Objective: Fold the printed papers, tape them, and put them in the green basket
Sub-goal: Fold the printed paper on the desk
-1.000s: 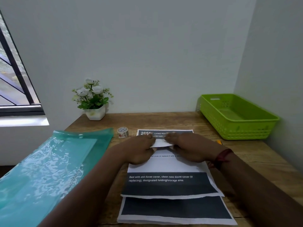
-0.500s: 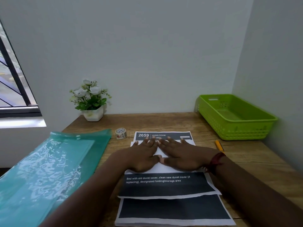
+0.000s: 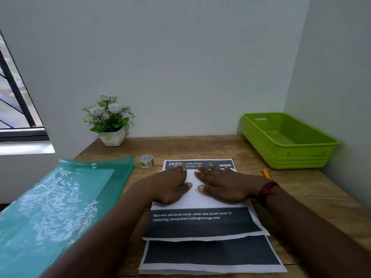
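I have both hands spread flat with fingers straight, holding nothing: my left hand (image 3: pixel 170 187) and right hand (image 3: pixel 222 185) press side by side on a white flap of the top printed paper (image 3: pixel 200 223), thumbs nearly meeting; the sheet's dark printed band lies just nearer to me than my palms, and a header strip shows just beyond my fingertips, though I cannot tell whether it belongs to this sheet or the one under it; I judge this to be the creasing of a first fold, so the task is barely begun; more printed sheets (image 3: pixel 210 255) wait in the stack beneath, nearer me than the hands; the tape roll (image 3: pixel 147 161) stands untouched just beyond and to the left of my left hand; the green basket (image 3: pixel 289 157) sits well off beyond my right hand, in the far corner, with no folded paper visible inside it; so finishing the fold, taping and dropping off all remain, for every sheet; the wooden desk (image 3: pixel 200 147) also carries a translucent green folder (image 3: pixel 60 197) left of my left arm, a small potted white flower (image 3: pixel 112 135) far beyond the left hand, and a yellow thing (image 3: pixel 267 173) beside my right wrist that I cannot identify; plain pale walls close the corner, and a barred window (image 3: pixel 16 109) sits far left.
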{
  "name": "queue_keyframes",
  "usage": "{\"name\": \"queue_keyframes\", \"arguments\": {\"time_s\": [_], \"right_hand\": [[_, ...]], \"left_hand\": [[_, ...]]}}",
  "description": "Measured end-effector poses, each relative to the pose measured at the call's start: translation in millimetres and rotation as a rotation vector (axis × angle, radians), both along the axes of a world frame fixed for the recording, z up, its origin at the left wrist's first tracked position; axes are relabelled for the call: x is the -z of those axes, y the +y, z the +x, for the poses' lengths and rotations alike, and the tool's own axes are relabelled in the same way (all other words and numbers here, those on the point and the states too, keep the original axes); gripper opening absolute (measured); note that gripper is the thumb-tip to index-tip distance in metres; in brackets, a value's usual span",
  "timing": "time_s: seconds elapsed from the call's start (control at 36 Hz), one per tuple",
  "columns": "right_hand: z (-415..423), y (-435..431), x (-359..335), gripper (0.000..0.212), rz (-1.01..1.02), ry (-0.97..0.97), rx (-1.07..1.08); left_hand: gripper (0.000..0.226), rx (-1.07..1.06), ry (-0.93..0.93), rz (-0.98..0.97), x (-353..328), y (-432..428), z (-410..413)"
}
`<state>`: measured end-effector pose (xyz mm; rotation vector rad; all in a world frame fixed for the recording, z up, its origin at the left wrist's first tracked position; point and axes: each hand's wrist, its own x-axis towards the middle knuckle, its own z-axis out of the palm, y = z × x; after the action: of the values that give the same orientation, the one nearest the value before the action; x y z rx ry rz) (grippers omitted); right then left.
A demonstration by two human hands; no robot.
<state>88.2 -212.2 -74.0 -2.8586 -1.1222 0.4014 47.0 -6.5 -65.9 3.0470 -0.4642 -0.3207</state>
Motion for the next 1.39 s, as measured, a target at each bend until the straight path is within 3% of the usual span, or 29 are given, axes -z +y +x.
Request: {"name": "queue_keyframes", "arguments": {"time_s": [0.14,0.22,0.47,0.75,0.92,1.19,1.39], "right_hand": [[6.9,-7.5,-3.1,0.053,0.103,-0.115,0.006],[8.5,-12.6,-6.3,0.048,0.176,-0.204,0.001],[15.0,-15.1,-1.0,0.065,0.219,-0.243,0.052],[15.7,-15.8,-0.3,0.067,0.305,-0.221,0.069],[19.5,-17.3,3.6,0.074,0.385,-0.313,0.078],[22.1,-15.8,-7.8,0.043,0.533,-0.499,0.046],[14.2,-14.8,-16.8,0.019,0.696,-0.697,-0.003]], "left_hand": [[0.055,0.034,-0.157,-0.075,-3.2,8.6,6.4],[0.065,0.037,-0.244,-0.122,-2.9,15.7,9.0],[0.059,0.015,-0.326,-0.299,3.4,23.9,15.4],[0.082,-0.057,-0.315,-0.326,9.9,23.5,19.6],[0.073,-0.051,-0.409,-0.382,7.8,23.0,18.2],[0.038,-0.028,-0.618,-0.476,-0.3,20.0,13.8],[0.030,0.043,-0.783,-0.533,-7.7,16.8,10.7]]}}
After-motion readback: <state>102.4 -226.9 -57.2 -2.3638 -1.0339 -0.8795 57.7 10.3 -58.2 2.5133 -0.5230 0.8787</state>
